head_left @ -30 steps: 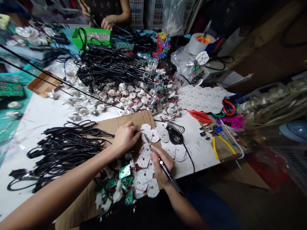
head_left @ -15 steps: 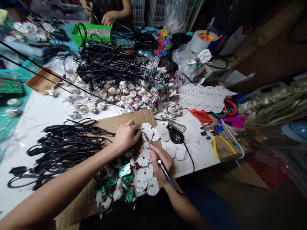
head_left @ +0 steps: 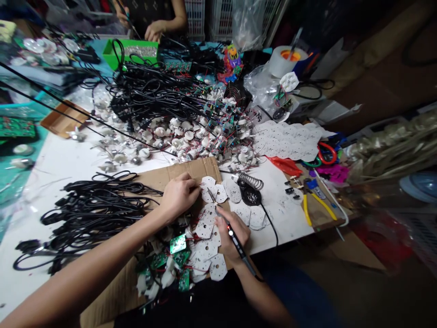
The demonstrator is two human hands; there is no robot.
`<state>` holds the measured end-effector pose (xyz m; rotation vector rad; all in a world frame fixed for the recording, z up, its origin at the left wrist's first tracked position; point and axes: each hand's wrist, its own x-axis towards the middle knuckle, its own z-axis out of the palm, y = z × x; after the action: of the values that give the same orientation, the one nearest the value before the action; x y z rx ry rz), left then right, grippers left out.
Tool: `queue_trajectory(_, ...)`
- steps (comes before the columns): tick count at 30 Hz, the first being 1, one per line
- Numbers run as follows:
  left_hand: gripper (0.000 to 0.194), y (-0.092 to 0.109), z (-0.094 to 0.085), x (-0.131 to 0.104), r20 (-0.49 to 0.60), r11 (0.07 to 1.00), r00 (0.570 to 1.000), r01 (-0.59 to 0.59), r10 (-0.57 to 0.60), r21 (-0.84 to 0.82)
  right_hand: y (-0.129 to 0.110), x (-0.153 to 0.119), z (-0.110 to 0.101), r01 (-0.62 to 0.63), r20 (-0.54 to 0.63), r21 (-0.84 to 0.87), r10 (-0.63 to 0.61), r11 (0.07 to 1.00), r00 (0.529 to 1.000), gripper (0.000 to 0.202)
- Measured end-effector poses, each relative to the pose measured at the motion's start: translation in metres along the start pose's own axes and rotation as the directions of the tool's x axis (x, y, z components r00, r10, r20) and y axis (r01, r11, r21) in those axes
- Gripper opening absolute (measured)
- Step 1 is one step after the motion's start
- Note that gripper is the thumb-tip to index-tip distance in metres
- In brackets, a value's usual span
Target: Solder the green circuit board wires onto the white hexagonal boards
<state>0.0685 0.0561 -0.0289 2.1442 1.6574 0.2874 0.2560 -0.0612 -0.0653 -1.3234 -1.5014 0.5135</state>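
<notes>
My right hand (head_left: 234, 232) is wrapped round a soldering iron (head_left: 235, 241), its tip pointing up and left over a white circuit board (head_left: 209, 187). Whether the tip touches the board I cannot tell. Just left of that board, my left hand (head_left: 180, 195) is closed in a pinch, with thin wires showing at its fingertips. More white boards (head_left: 205, 228) run down the cardboard sheet (head_left: 174, 171) towards me, with red wires on some. Beside them lie green circuit boards (head_left: 178, 243) and white plastic parts. Bundled black cables (head_left: 102, 205) lie left of my left hand.
A coiled soldering iron stand (head_left: 251, 189) sits right of the boards. Yellow-handled pliers (head_left: 317, 205) lie near the right table edge. A heap of black cables (head_left: 153, 91) and small motors (head_left: 177, 134) fills the back. Across the table, a person's hands (head_left: 155, 31) work behind a green tray (head_left: 109, 54).
The soldering iron and my right hand have shifted slightly right and down. My left hand stays in nearly the same place.
</notes>
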Motion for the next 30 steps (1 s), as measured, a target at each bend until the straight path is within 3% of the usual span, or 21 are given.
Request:
queue_trajectory(4, 0.020, -0.007, 0.002, -0.001, -0.143, 0.983, 0.989, -0.072, 0.048, -0.170, 0.002, 0.000, 0.001, -0.009, -0.004, 0.001, 0.009, 1.000, 1.000, 0.032)
queue_trajectory(7, 0.019, -0.008, 0.001, 0.000, -0.191, 0.968, 0.975, -0.153, 0.116, -0.197, 0.004, 0.000, 0.000, -0.017, -0.009, 0.007, 0.017, 1.000, 1.000, 0.032)
queue_trajectory(11, 0.019, -0.004, 0.000, 0.003, -0.117, 0.984, 0.980, -0.169, 0.162, -0.053, 0.006, -0.001, 0.001, -0.041, -0.019, 0.008, 0.041, 0.999, 0.999, 0.031)
queue_trajectory(15, 0.023, 0.001, 0.000, 0.005, -0.052, 0.993, 0.993, -0.101, 0.105, 0.065, 0.004, 0.001, 0.000, -0.042, -0.015, -0.018, 0.042, 0.999, 0.999, 0.028)
queue_trajectory(30, 0.021, 0.008, -0.003, 0.008, -0.011, 0.990, 0.998, -0.065, 0.067, 0.124, 0.002, 0.006, 0.003, -0.015, 0.028, 0.000, 0.015, 1.000, 0.999, 0.029)
